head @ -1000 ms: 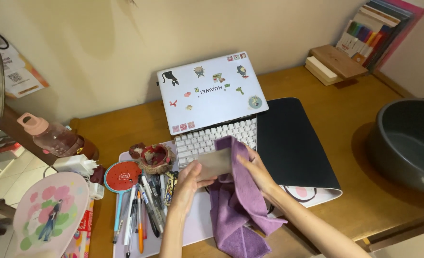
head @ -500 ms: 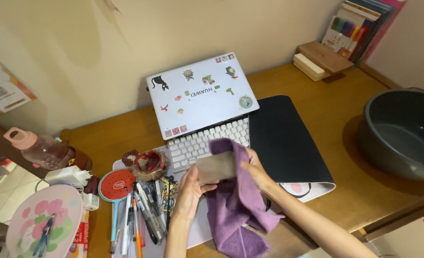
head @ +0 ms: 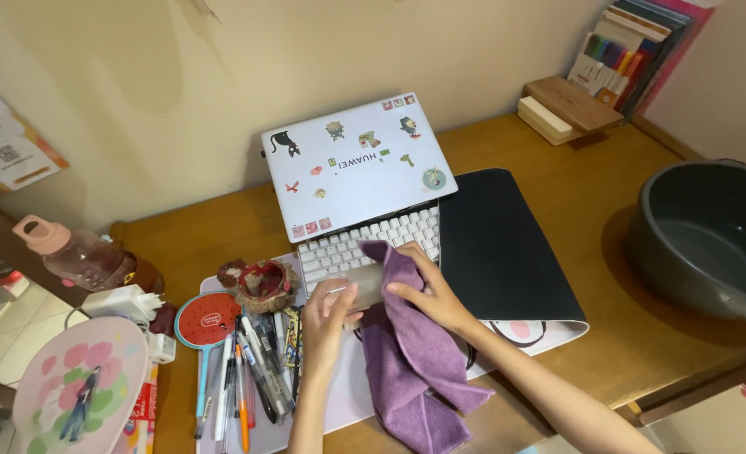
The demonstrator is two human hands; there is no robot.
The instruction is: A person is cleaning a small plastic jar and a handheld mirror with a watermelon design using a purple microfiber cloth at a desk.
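Note:
My left hand [head: 326,315] holds a small flat beige-grey card-like object [head: 363,286] by its left end, just above the front of a white keyboard [head: 364,241]. My right hand [head: 430,294] presses a purple cloth [head: 411,353] against the object's right end; the cloth drapes down over the desk mat towards the table's front edge. A closed silver laptop [head: 358,162] covered in stickers leans over the back of the keyboard.
A black mat [head: 499,244] lies right of the keyboard. Several pens [head: 251,378], a red round hand fan [head: 203,321] and a small red dish [head: 264,281] lie at left. A pink bottle [head: 79,256] and a grey basin [head: 709,240] flank the wooden desk [head: 608,193]; books [head: 633,46] stand behind.
The object has tipped lower and flatter towards the keyboard. My right hand with the cloth has slid over its right end, and the view shifted slightly.

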